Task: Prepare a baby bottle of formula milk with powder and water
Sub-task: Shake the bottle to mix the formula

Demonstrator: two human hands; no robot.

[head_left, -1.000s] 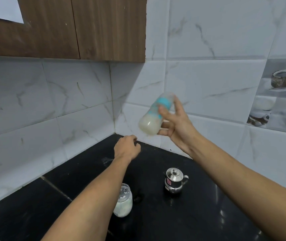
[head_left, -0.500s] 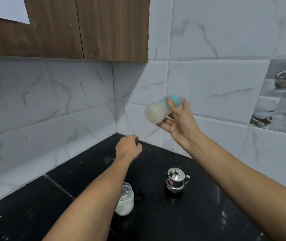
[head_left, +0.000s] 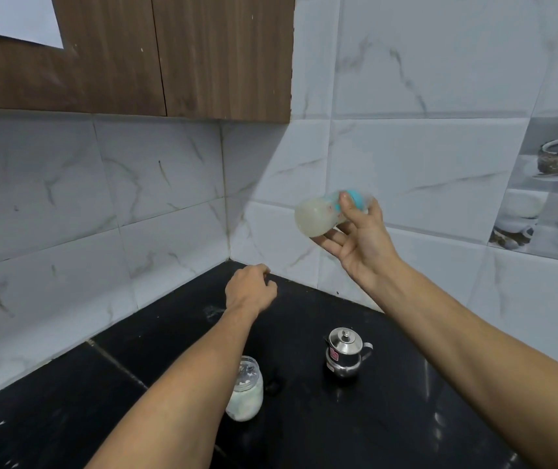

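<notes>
head view: right of centre, the right hand (head_left: 360,245) is raised in front of the tiled wall (head_left: 423,157), gripping a baby bottle (head_left: 321,214) near its turquoise collar with the thumb across the front and the fingers (head_left: 330,243) spread loosely beneath. the bottle lies almost on its side, base toward the left of the frame, its body filled with cloudy off-white milk. it is smeared with blur, so the teat and cap end behind the thumb are hard to make out.

at the centre, the left hand (head_left: 249,289) is curled into a loose fist, knuckles up, above the back corner of the black countertop (head_left: 389,418); whether it touches the counter or holds anything inside the curl cannot be told.

lower centre, a glass jar of white powder (head_left: 245,390) stands open on the countertop, its left side hidden behind the left forearm. just right of it lies a small dark object, too dim against the black stone to identify. further right, apart from the jar, a small steel kettle (head_left: 345,353) stands with its lid on. a wooden cabinet (head_left: 169,55) fills the upper left, cut off by the frame's top edge.
</notes>
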